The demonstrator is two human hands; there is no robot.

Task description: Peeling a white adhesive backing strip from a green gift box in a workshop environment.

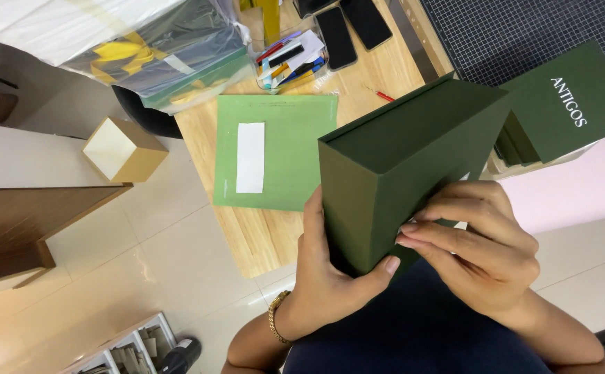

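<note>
Head view, item by item, as I read it from my station.

1. Dark green box: rigid, cloth-like finish, held up off the wooden table over the lap, tilted with one corner toward the camera. I judge it is raised this way so the lower edge faces the fingers.
2. Left hand: wrapped around the box's near lower corner, thumb across the bottom edge, palm bearing the weight. A gold bracelet sits at the wrist.
3. Right hand: fingers curled narrow, fingertips pressed on the box's underside edge, steadying or smoothing it; whether it pinches anything I cannot tell.
4. Light green sheet: flat on the table just behind the box, with a plain white rectangular label set upright on its left half.
5. Dark green flat panel: lying right of the box, white lettering on its face, partly over a black grid cutting mat.
6. Clear tray of pens, two dark phones beside it, a red pencil near the box's top.
7. Small tan open cube box: on the floor left of the table, white inside.
8. Plastic-wrapped bundle: top left, green and yellow contents.
</note>
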